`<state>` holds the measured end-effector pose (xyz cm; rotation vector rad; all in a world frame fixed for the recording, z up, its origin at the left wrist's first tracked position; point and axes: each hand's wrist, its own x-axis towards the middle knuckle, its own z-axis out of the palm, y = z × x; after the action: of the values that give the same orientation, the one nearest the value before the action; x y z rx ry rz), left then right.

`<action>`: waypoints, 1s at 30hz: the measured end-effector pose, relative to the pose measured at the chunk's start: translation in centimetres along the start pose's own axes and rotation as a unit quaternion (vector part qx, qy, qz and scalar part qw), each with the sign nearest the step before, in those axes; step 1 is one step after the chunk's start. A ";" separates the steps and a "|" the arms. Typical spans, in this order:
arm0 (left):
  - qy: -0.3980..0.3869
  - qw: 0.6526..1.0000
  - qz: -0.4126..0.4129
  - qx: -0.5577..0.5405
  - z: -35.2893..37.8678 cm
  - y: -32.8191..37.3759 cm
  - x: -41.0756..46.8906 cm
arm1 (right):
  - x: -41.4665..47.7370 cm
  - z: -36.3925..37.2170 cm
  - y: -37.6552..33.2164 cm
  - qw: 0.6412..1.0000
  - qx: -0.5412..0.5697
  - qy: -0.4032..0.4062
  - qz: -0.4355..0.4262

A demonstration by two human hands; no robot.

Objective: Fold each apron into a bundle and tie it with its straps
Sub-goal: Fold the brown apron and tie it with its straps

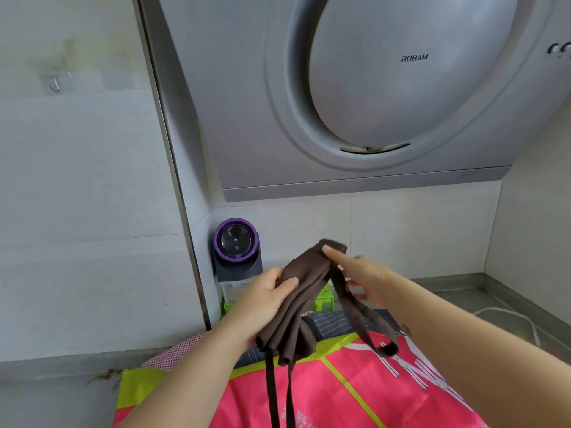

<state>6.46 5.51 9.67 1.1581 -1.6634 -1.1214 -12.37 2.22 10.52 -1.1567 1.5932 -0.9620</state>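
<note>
A brown apron (296,307) hangs gathered into a long bundle above the counter. My left hand (265,296) grips its upper middle, thumb on top of the cloth. My right hand (355,271) holds the top end, fingers partly hidden behind the fabric. Two brown straps (279,393) dangle straight down from the bundle's lower end. A brown strap loop (370,329) droops to the right. Beneath lie a pink and lime-green apron (340,393), a dark striped apron (336,324) and a red-checked cloth (182,350).
A purple-ringed dark appliance (236,251) stands in the back corner on a clear box and a green stand (324,299). A grey range hood (370,97) hangs overhead. A white cord (509,316) lies on the grey counter at right. Tiled walls close in left and behind.
</note>
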 end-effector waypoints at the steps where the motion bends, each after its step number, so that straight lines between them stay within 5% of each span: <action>1: 0.014 1.000 -0.017 -0.006 0.1 -0.5 0.2 | 0.0 0.2 0.8 0.999 -0.023 0.019 -0.017; 4: 0.061 0.997 -0.051 -0.017 0.1 -1.4 0.7 | -0.5 0.8 2.2 0.999 0.016 0.036 -0.032; 7: 0.077 0.996 -0.048 0.011 0.3 -1.6 0.6 | -1.5 2.3 3.3 0.971 0.120 -0.181 0.101; 10: 0.045 0.999 -0.012 0.019 0.6 -1.1 0.4 | -1.2 3.9 3.7 0.936 0.193 -0.267 0.122; 14: 0.000 0.999 0.026 0.020 0.9 -0.7 -0.2 | -0.5 4.3 1.3 0.921 0.354 -0.155 0.050; 17: -0.025 0.997 0.042 -0.062 0.9 -0.9 -0.9 | -0.6 3.1 -0.6 0.937 0.334 -0.090 -0.037; 23: -0.118 0.981 0.082 -0.129 0.4 -0.4 -2.3 | -0.9 1.2 -2.0 0.949 0.263 -0.120 -0.123; 30: -0.106 0.978 0.031 -0.177 0.3 -0.6 -2.5 | -0.8 -2.0 -1.8 0.964 0.143 -0.148 -0.169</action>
<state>6.94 7.85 8.74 0.7777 -1.5601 -1.4705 -13.69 2.67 12.96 -1.3184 0.9995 -1.1353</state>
